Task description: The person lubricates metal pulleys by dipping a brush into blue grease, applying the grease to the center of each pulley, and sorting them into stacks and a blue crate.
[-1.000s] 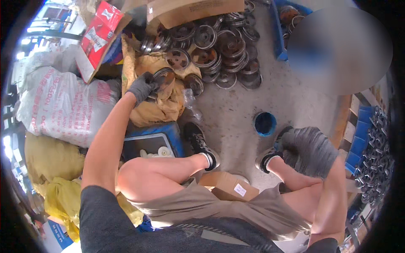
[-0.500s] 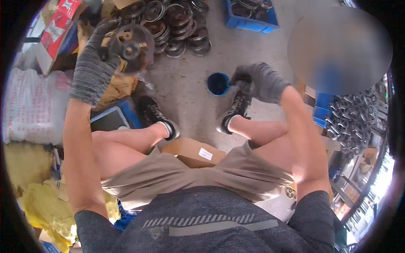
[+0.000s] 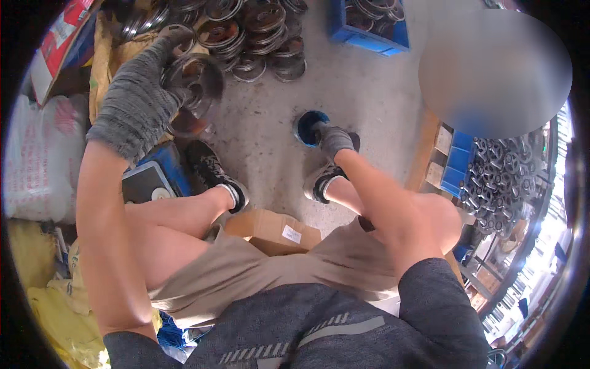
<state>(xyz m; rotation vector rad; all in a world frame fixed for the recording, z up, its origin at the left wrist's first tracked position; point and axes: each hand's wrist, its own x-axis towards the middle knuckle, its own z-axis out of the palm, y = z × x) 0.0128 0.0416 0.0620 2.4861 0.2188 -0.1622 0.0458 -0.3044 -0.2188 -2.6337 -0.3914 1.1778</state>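
My left hand, in a grey knit glove, is closed on the edge of a round dark metal wheel, which has a raised hub and is blurred by movement. It is held up at the left, in front of a heap of similar wheels. My right hand, gloved too, reaches down to a small blue pot on the floor. Its fingers point into the opening and look pinched together. Their tips are partly hidden there, and what they hold cannot be made out.
Stacked metal wheels lie at the far side, beside a blue crate of rings. Many small metal parts lie at the right by a blue bin. A cardboard box sits between my legs; white sacks are at left.
My right hand has moved left and down from beside the pot to its opening. The wheel stays in my left hand, which has shifted slightly lower. My view has turned slightly.
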